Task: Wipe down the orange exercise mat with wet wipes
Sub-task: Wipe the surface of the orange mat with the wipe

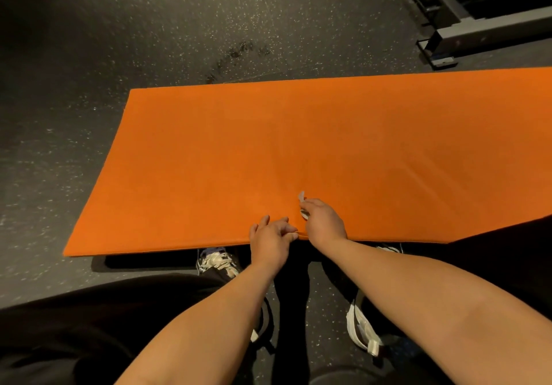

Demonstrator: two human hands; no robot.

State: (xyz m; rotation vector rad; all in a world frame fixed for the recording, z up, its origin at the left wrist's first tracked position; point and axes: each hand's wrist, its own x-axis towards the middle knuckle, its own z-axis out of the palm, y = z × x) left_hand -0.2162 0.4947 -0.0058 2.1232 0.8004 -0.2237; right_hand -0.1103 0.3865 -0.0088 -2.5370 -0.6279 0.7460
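The fingers (310, 205) of the right hand (322, 223) are curled tight on a wet wipe (301, 198); only a small white tip shows above them. The fingers (286, 229) of the left hand (270, 242) are loosely bent and hold nothing, with the tips at the near edge of the orange mat (268, 145).

Both hands sit at lower centre of the frame, just inside that near edge. To wipe well, spread the wipe flat under the palm, press evenly, and work in overlapping strokes away from the near edge.

The mat lies flat on the dark speckled floor (119, 41). Its left end is in view; its right end runs out of frame. Bare mat lies open to the left, right and far side of the hands. A metal equipment frame (448, 11) stands at upper right, well apart from the mat. The shoes (218, 262) sit just below the near edge.
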